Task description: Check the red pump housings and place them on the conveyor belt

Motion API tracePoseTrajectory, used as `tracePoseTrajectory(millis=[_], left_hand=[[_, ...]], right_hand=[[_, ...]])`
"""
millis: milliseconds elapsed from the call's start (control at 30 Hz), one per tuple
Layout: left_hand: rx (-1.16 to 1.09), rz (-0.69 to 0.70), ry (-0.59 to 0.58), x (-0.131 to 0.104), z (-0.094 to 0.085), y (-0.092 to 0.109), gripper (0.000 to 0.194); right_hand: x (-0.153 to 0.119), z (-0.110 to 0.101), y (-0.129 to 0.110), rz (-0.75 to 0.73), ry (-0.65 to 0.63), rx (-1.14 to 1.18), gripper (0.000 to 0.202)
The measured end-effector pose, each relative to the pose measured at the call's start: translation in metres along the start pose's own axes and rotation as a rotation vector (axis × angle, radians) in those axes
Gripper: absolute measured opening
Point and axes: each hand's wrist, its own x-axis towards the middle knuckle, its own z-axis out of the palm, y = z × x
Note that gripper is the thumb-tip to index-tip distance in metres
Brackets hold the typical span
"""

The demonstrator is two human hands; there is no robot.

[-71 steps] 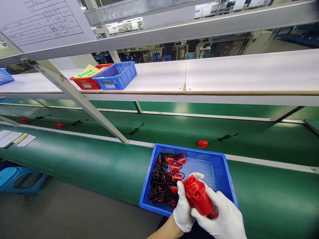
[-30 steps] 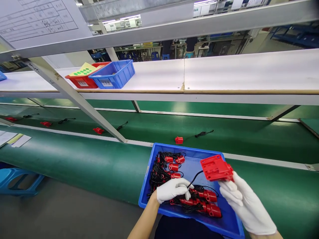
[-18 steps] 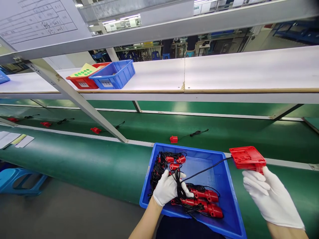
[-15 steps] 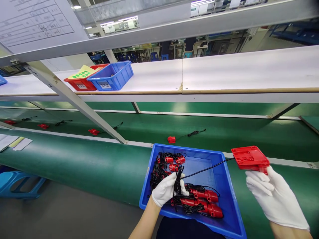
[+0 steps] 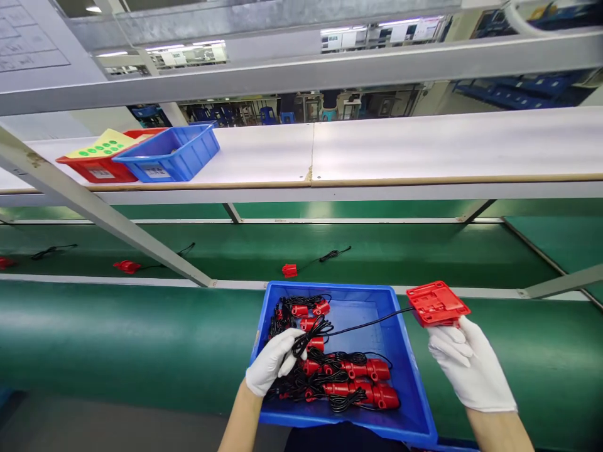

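White gloves cover both of my hands. My left hand [image 5: 277, 359] is closed on a coiled black cable [image 5: 307, 336] above the left part of a blue bin [image 5: 415, 376]. From that bundle a stretch of cable runs right to a red plastic part [image 5: 438, 302] with a flat, square face. My right hand [image 5: 471, 361] grips this part from below, just beyond the bin's right side. Inside the bin lie several red plastic pieces [image 5: 377, 370] with black cables bundled around them. The fingertips of my right hand are partly hidden behind the red part.
Behind the bin, a green belt [image 5: 391, 251] carries several red parts with cables, one red part [image 5: 289, 270] nearest. A white shelf [image 5: 424, 147] crosses above it, holding a blue box [image 5: 174, 157] and a red box [image 5: 101, 169]. A slanted metal post [image 5: 117, 220] stands at left.
The view has swung to the right, so the scene sits farther left. My left hand has tilted the cable bundle over to the side. Both hands keep their holds.
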Motion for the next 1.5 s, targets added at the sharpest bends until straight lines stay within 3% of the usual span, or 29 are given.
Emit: tracePoseTrajectory(millis=[133,200,300,367,500,600,733,800,867,967,1033,1167,1300,1400,1500], left_hand=[[0.615,0.029,0.560,0.017,-0.039,-0.009,0.050],[0.781,-0.021,0.737,0.025,-0.058,-0.022,0.058],[0.961,-0.185,0.773,0.030,-0.071,-0.042,0.063],[0.981,-0.275,0.754,0.030,-0.071,-0.052,0.061],[1.026,-0.399,0.766,0.032,-0.068,-0.056,0.057],[1.045,-0.456,0.768,0.036,-0.071,-0.053,0.057],[1.057,-0.492,0.792,0.039,-0.073,-0.051,0.057],[1.071,-0.500,0.809,0.039,-0.073,-0.052,0.055],[1.095,-0.508,0.824,0.039,-0.072,-0.052,0.054],[1.128,-0.532,0.831,0.039,-0.072,-0.053,0.054],[1.139,-0.552,0.830,0.039,-0.072,-0.053,0.056],[1.124,-0.585,0.824,0.039,-0.069,-0.051,0.058],[1.117,-0.582,0.836,0.039,-0.061,-0.045,0.054],[1.122,-0.567,0.860,0.040,-0.054,-0.041,0.052],[1.132,-0.560,0.871,0.039,-0.051,-0.041,0.050]], right_hand=[[-0.003,0.003,-0.038,-0.127,-0.009,-0.117,0.021],[-0.005,0.006,-0.072,-0.236,-0.010,-0.231,0.017],[0.002,0.004,-0.136,-0.433,0.032,-0.469,0.017],[0.016,-0.004,-0.179,-0.531,0.145,-0.733,0.023],[0.068,-0.034,-0.252,-0.507,0.461,-1.146,0.032],[0.117,-0.059,-0.291,-0.457,0.663,-1.273,0.032],[0.169,-0.080,-0.335,-0.516,1.060,-1.498,0.020],[0.188,-0.085,-0.354,-0.591,1.205,-1.615,0.030],[0.206,-0.090,-0.367,-0.657,1.253,-1.734,0.046],[0.238,-0.103,-0.366,-0.628,1.192,-1.920,0.056],[0.260,-0.120,-0.347,-0.517,1.095,-2.036,0.053],[0.291,-0.167,-0.278,-0.224,0.867,-2.155,0.035],[0.304,-0.208,-0.201,-0.043,0.790,-2.138,0.029],[0.306,-0.216,-0.169,-0.019,0.820,-2.112,0.029],[0.301,-0.201,-0.161,-0.137,0.786,-2.101,0.032]])
